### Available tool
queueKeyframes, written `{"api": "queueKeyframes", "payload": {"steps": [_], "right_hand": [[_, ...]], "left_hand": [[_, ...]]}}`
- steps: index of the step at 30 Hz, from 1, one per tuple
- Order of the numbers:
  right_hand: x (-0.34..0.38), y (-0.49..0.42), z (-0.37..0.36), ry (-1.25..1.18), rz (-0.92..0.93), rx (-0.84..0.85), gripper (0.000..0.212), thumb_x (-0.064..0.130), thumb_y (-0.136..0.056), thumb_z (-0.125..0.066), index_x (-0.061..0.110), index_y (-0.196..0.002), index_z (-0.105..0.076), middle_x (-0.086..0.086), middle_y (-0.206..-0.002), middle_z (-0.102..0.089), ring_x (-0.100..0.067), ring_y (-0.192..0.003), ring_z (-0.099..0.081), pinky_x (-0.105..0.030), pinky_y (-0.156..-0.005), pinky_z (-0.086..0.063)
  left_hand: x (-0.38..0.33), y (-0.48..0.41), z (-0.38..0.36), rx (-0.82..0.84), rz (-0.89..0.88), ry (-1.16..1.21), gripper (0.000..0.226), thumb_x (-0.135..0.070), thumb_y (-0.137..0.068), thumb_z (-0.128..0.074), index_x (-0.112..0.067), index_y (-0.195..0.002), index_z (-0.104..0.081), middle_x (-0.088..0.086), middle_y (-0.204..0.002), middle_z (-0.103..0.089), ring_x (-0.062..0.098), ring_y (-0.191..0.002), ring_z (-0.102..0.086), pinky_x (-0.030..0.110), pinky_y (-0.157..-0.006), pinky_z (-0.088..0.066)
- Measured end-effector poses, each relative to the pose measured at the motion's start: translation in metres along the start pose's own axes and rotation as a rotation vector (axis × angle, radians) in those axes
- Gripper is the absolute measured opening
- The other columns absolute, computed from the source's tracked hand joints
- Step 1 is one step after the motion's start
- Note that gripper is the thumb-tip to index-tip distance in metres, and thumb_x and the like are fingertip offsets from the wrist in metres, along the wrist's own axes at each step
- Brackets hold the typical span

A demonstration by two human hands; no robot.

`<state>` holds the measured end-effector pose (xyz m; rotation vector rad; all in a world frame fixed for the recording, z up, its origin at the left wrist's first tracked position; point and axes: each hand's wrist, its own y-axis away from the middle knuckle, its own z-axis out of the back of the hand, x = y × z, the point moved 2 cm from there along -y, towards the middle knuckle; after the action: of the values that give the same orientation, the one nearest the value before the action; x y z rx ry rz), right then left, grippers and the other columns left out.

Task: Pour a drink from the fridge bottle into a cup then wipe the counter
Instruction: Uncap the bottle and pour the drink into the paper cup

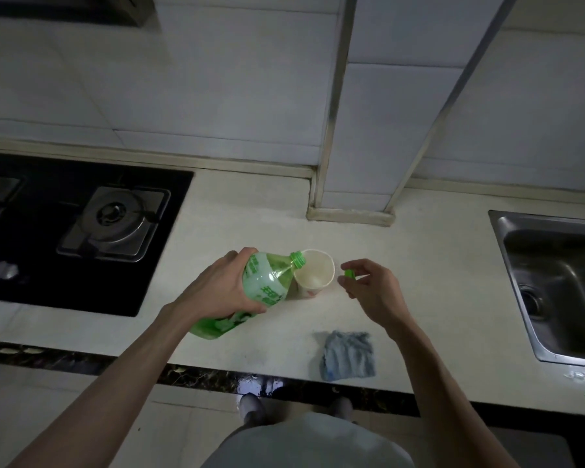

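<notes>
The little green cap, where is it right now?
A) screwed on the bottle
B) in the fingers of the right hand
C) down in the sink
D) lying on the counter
B: the fingers of the right hand pinch the green cap just right of the cup, while the left hand tips the bottle towards it.
</notes>
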<state>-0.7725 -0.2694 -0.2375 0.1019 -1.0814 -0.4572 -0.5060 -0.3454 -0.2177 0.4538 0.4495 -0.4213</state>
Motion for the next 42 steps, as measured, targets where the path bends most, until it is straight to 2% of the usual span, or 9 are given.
{"api": "queueKeyframes", "payload": {"steps": [5,13,18,24,30,36,42], "right_hand": [[-0.01,0.001,0.002,0.002,-0.044,-0.02,0.026,0.023,-0.088,-0.07,0.018,-0.113,-0.067,-0.003,-0.103,-0.067,-0.011,-0.07,-0.066,-0.013,-0.056,-0.049],[-0.013,0.001,0.008,-0.013,-0.035,-0.048,0.026,0.021,-0.088,-0.071,0.016,-0.113,-0.068,-0.003,-0.102,-0.067,-0.008,-0.066,-0.064,-0.008,-0.05,-0.045],[-0.014,0.002,0.006,-0.015,-0.031,-0.032,0.026,0.022,-0.088,-0.071,0.017,-0.113,-0.068,-0.001,-0.102,-0.067,-0.008,-0.065,-0.065,-0.014,-0.057,-0.049],[-0.013,0.004,0.004,-0.012,-0.02,-0.022,0.027,0.022,-0.089,-0.07,0.015,-0.115,-0.067,-0.002,-0.105,-0.067,-0.009,-0.07,-0.065,-0.012,-0.057,-0.046],[-0.012,0.007,0.001,-0.009,-0.013,-0.013,0.026,0.021,-0.088,-0.071,0.014,-0.114,-0.068,-0.003,-0.1,-0.067,-0.005,-0.063,-0.061,-0.007,-0.05,-0.042],[-0.012,0.009,0.001,-0.002,-0.019,-0.001,0.027,0.022,-0.089,-0.07,0.016,-0.114,-0.068,0.002,-0.097,-0.066,-0.003,-0.065,-0.062,-0.007,-0.05,-0.04],[-0.014,0.011,0.001,0.008,-0.017,0.006,0.026,0.022,-0.089,-0.069,0.016,-0.114,-0.067,-0.001,-0.104,-0.067,-0.002,-0.066,-0.062,-0.007,-0.053,-0.042]], "left_hand": [[-0.004,-0.008,0.0,0.013,0.004,-0.052,0.096,-0.059,-0.054,-0.081,-0.036,-0.133,-0.031,-0.005,-0.112,-0.049,0.016,-0.097,-0.054,0.037,-0.079,-0.053],[-0.012,-0.012,-0.004,0.046,-0.015,-0.091,0.099,-0.058,-0.055,-0.08,-0.035,-0.137,-0.029,-0.003,-0.115,-0.049,0.017,-0.098,-0.054,0.038,-0.081,-0.053],[-0.012,-0.011,-0.005,0.058,-0.008,-0.127,0.101,-0.058,-0.057,-0.08,-0.036,-0.139,-0.026,-0.004,-0.116,-0.049,0.017,-0.099,-0.054,0.037,-0.08,-0.053],[-0.012,-0.007,-0.005,0.056,0.021,-0.159,0.101,-0.058,-0.058,-0.08,-0.036,-0.14,-0.026,-0.003,-0.112,-0.048,0.017,-0.096,-0.054,0.034,-0.075,-0.053],[-0.014,-0.006,-0.006,0.061,0.043,-0.194,0.103,-0.058,-0.058,-0.08,-0.035,-0.142,-0.024,-0.001,-0.111,-0.046,0.017,-0.095,-0.054,0.032,-0.073,-0.051],[-0.014,-0.007,-0.006,0.066,0.064,-0.217,0.105,-0.06,-0.057,-0.079,-0.036,-0.142,-0.023,0.0,-0.109,-0.046,0.018,-0.094,-0.054,0.034,-0.074,-0.053],[-0.015,-0.007,-0.006,0.064,0.07,-0.233,0.104,-0.06,-0.057,-0.08,-0.035,-0.142,-0.023,0.001,-0.11,-0.046,0.017,-0.094,-0.054,0.031,-0.072,-0.051]]}}
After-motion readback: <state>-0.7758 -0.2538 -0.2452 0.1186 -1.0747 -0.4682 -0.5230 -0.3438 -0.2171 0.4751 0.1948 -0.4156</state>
